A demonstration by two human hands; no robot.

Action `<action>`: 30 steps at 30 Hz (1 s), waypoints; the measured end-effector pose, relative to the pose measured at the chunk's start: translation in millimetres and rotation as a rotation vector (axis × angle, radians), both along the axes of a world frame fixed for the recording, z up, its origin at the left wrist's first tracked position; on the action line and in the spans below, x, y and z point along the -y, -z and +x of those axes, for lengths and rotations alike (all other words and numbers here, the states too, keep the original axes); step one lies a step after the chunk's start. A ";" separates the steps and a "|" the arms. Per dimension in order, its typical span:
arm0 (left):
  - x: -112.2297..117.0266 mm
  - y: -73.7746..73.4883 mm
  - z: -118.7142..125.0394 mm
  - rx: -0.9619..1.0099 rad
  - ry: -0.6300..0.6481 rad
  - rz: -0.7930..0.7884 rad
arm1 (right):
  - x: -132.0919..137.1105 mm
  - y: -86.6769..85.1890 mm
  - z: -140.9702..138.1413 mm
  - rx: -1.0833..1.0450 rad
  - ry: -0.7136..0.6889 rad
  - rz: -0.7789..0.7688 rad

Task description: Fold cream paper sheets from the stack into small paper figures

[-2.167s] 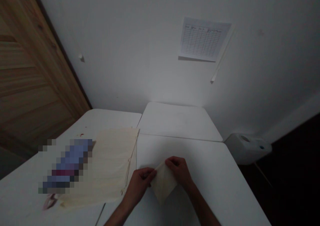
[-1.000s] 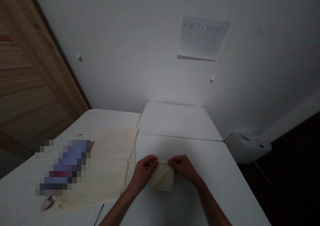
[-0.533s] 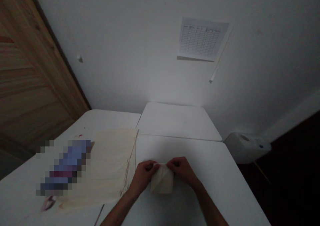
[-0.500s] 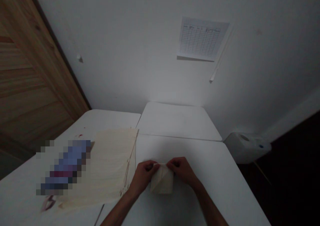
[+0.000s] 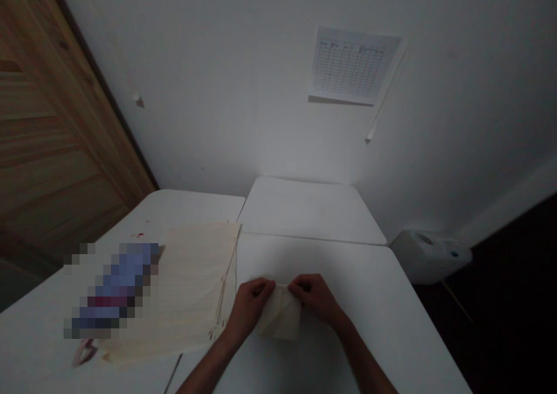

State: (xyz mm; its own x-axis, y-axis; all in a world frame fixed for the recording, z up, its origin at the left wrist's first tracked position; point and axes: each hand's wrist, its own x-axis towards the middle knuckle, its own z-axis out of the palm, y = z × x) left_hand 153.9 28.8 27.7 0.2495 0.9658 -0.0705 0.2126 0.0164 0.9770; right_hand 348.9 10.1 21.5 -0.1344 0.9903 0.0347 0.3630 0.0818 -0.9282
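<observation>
Between my two hands hangs a small folded piece of cream cloth point(image 5: 281, 318), with a diagonal fold line across its front. My left hand point(image 5: 255, 301) pinches its upper left corner between thumb and fingers. The upper right corner is pinched the same way by my right hand point(image 5: 315, 295). The cloth's lower edge is just above or on the white table; I cannot tell which. To the left of my left hand lies a stack of larger cream cloths point(image 5: 191, 284), with loose threads along its right edge.
A blurred-out blue item point(image 5: 124, 284) lies on the stack's left side, near a purplish strip or loop point(image 5: 86, 351). White tables point(image 5: 313, 211) butt together against the wall, with seams between them. A whitish plastic container point(image 5: 430, 257) stands low at the right; a wooden door point(image 5: 56, 127) is at the left.
My left hand's grip has shifted slightly at the cloth's upper left corner, and the cloth's lower left part has swung a little left. My right hand has barely moved.
</observation>
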 end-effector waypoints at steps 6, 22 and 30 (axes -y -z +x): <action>-11.3 13.6 -0.6 -0.133 -0.013 0.103 | -1.5 0.2 -2.6 0.280 0.052 0.089; 22.5 2.9 -19.2 -0.042 -0.009 -0.122 | -6.3 5.6 5.4 -0.079 0.162 0.075; 26.4 -9.1 -13.4 0.043 -0.150 -0.114 | 1.8 6.8 7.9 -0.180 0.166 0.010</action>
State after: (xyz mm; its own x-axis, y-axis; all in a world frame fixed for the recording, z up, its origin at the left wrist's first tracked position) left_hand 140.5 2.4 36.8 0.1085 0.9788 -0.1738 0.1576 0.1557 0.9752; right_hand 356.7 8.3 14.7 0.0398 0.9978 0.0532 0.2007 0.0442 -0.9787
